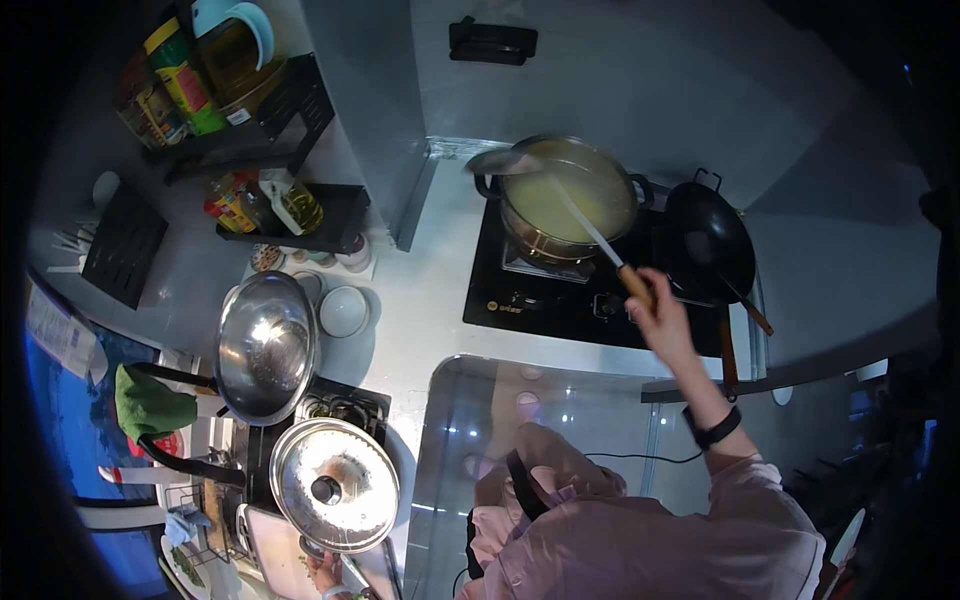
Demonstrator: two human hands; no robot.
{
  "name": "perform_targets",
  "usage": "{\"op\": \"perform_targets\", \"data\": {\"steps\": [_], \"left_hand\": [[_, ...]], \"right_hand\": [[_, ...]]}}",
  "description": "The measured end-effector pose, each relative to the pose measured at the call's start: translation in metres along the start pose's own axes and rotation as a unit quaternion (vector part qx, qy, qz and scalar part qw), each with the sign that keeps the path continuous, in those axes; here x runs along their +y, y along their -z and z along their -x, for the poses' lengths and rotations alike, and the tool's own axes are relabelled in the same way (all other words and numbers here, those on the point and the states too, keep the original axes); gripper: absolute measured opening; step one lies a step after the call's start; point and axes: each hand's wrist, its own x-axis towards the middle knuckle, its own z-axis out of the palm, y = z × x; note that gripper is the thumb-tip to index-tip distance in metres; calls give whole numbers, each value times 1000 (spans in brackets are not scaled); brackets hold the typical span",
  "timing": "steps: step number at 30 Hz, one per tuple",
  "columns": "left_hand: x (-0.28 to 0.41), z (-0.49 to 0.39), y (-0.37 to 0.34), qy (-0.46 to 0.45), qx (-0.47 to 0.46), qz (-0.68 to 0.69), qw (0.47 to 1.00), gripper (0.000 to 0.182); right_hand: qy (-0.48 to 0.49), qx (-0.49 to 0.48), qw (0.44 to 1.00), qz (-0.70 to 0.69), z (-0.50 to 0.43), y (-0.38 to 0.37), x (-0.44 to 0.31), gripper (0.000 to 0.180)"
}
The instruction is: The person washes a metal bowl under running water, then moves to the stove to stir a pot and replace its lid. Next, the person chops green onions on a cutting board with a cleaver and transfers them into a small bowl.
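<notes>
My right hand (pixel 660 311), with a black band on its wrist, is shut on the wooden grip of a long-handled metal ladle or turner (pixel 589 223). Its blurred head is over the left rim of a large two-handled metal pot (pixel 544 244), which holds pale yellowish liquid. The pot stands on the left burner of a black gas hob (pixel 487 300). At the bottom edge another hand (pixel 327 574), wearing a light bracelet, is beside a cutting board (pixel 281 551) and a knife (pixel 356 576). I cannot tell whether it is my left hand, nor exactly what it grips.
A black wok (pixel 709 240) rests right of the pot. On the left counter are a metal pan (pixel 266 345), a steel lid (pixel 337 469) with a black knob, and a white bowl (pixel 345 311). A green cloth (pixel 150 401) covers a pan handle. Wall shelves (pixel 292 232) hold bottles.
</notes>
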Motion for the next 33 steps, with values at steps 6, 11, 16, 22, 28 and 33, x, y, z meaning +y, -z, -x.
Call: {"op": "perform_targets", "data": {"steps": [6, 11, 16, 22, 28, 33], "left_hand": [[6, -1, -12, -16, -12, -24, 1000, 37], [12, 7, -20, -12, 3, -29, 1000, 37], [17, 13, -24, -7, 13, -42, 999, 37], [16, 11, -26, -6, 17, -46, 999, 37], [11, 7, -27, -9, 13, -46, 999, 37], [10, 7, -26, -11, 13, -47, 999, 37]], "right_hand": [[102, 100, 960, 240, -113, 39, 26, 32], [129, 23, 923, 362, -178, 8, 53, 35], [171, -25, 891, 421, -195, -6, 61, 39], [144, -121, 844, 503, -160, 33, 37, 39], [118, -208, 826, 510, -132, 77, -12, 29], [91, -256, 877, 396, -146, 71, -25, 22]]}}
